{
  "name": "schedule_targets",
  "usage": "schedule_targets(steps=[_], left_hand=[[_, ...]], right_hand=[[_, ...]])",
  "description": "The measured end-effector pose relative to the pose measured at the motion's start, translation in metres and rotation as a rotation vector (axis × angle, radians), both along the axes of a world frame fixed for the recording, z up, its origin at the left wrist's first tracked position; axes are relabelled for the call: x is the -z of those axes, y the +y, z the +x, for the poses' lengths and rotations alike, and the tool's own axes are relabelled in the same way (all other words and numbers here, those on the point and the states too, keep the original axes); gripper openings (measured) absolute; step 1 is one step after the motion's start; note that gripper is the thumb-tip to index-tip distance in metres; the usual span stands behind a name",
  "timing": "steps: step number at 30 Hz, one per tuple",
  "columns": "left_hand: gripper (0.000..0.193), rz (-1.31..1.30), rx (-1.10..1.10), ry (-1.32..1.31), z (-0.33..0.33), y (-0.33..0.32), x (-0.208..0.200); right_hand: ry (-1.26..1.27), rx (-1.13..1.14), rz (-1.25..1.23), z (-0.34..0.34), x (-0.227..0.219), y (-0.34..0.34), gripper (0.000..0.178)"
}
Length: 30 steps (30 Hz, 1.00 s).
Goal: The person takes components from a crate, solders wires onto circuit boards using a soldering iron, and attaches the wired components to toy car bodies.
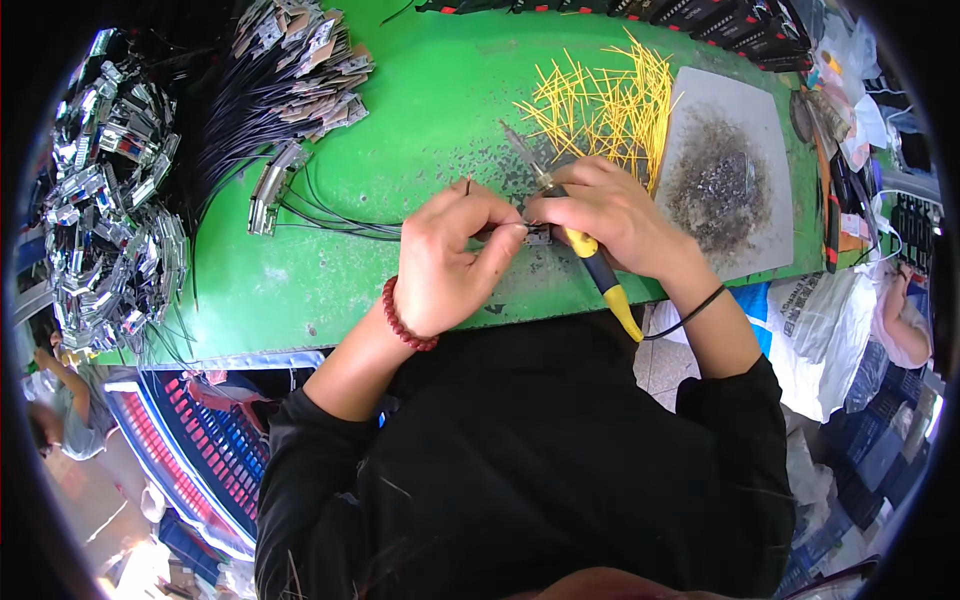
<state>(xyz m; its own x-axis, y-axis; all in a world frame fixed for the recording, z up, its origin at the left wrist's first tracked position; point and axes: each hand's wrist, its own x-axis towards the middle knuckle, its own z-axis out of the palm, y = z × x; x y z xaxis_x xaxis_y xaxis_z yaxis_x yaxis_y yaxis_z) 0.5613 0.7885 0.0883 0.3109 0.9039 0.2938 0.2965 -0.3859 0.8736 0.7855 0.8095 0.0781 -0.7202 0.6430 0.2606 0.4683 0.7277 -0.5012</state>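
Thin black wires (pixel 350 225) run from a silver metal connector piece (pixel 272 190) on the green table to my left hand (pixel 445 255). Its thumb and forefinger are pinched on the wire ends. My right hand (pixel 625 215) holds a soldering iron (pixel 598 270) with a yellow and black handle, its metal tip pointing away and to the left. The thumb and forefinger of that hand meet close to the left fingertips. Just below them is a small metal part (pixel 539 237), partly hidden by the fingers; whether they touch it I cannot tell.
Yellow thin sticks or wires (pixel 600 105) lie loose beyond my right hand, beside a scorched grey board (pixel 775 190). Wired metal pieces are bundled (pixel 300 75) at the back left; more metal parts (pixel 110 210) pile at far left. Black boxes (pixel 720 35) line the back edge.
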Motion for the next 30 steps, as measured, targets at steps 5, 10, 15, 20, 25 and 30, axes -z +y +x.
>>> schedule_targets(steps=[5, 10, 15, 20, 25, 30], left_hand=[[0.010, 0.099, 0.059, 0.058, -0.001, 0.001, -0.006], [0.012, 0.016, 0.009, -0.008, -0.004, -0.004, -0.009], [0.012, 0.079, 0.092, 0.118, 0.005, 0.000, -0.007], [0.010, 0.031, 0.129, 0.222, 0.027, 0.002, 0.012], [0.010, 0.107, 0.121, 0.299, 0.030, 0.005, 0.020], [0.012, 0.111, 0.093, 0.288, 0.035, 0.004, 0.022]], right_hand=[[-0.007, -0.001, 0.055, -0.006, -0.001, 0.002, 0.031], [0.125, -0.091, -0.040, -0.010, 0.003, 0.003, 0.033], [0.127, 0.188, 0.186, -0.010, 0.008, -0.009, 0.029], [0.119, 0.514, 0.279, -0.025, 0.018, -0.039, 0.033], [0.195, 0.514, 0.182, -0.019, 0.022, -0.044, 0.033], [0.647, 0.647, -0.141, 0.048, 0.022, -0.079, 0.047]])
